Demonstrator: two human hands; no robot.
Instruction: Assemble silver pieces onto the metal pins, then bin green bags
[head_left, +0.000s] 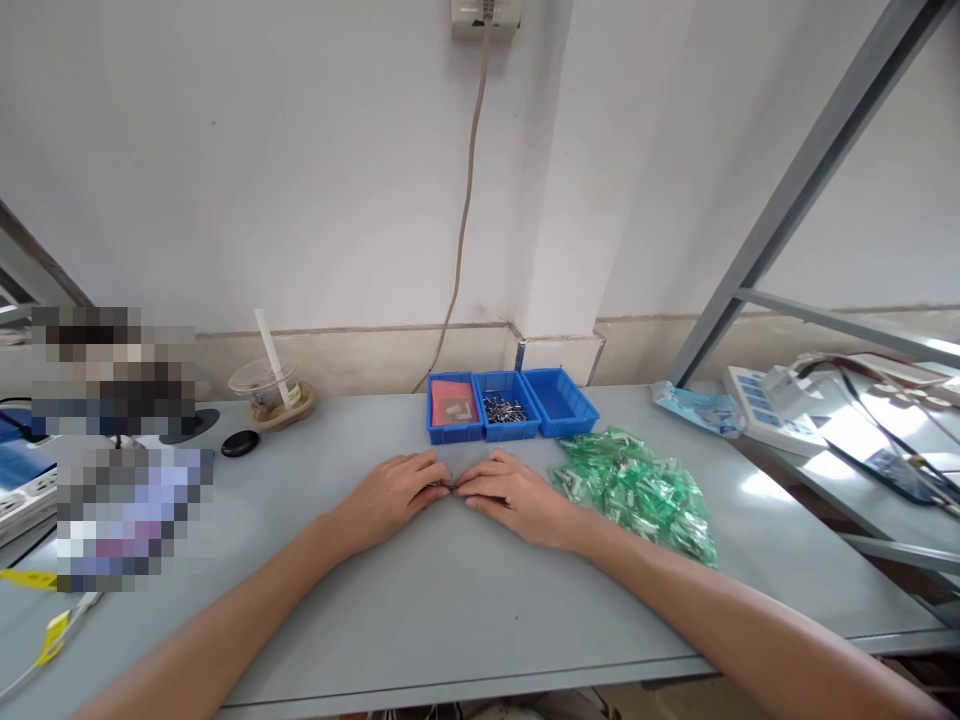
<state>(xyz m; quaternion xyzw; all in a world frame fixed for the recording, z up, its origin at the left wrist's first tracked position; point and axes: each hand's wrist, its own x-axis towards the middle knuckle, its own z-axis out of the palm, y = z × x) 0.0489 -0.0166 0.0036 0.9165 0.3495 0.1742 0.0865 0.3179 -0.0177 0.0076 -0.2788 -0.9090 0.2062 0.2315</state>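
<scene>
My left hand (pixel 401 490) and my right hand (pixel 517 497) meet over the middle of the table, thumbs and fingers pinched together. Between their fingertips is a tiny dark part (pixel 451 488), too small to name. Just beyond the hands stand three blue bins side by side. The left bin (pixel 456 435) holds a pink plastic bag (pixel 451 400) with pale small pieces. In the middle bin (pixel 511 431) lie many small metal pin-like parts (pixel 504 409). The right bin (pixel 559 400) shows its bare floor. A pile of green plastic bags (pixel 637 490) lies beside my right forearm.
On the left are a round black object (pixel 240 443) and a plastic cup (pixel 262 385) with a white stick, set in a brown ring. A blue-white packet (pixel 699 408) and a power strip (pixel 772 410) lie right, near a metal frame (pixel 787 220). The far left is pixelated.
</scene>
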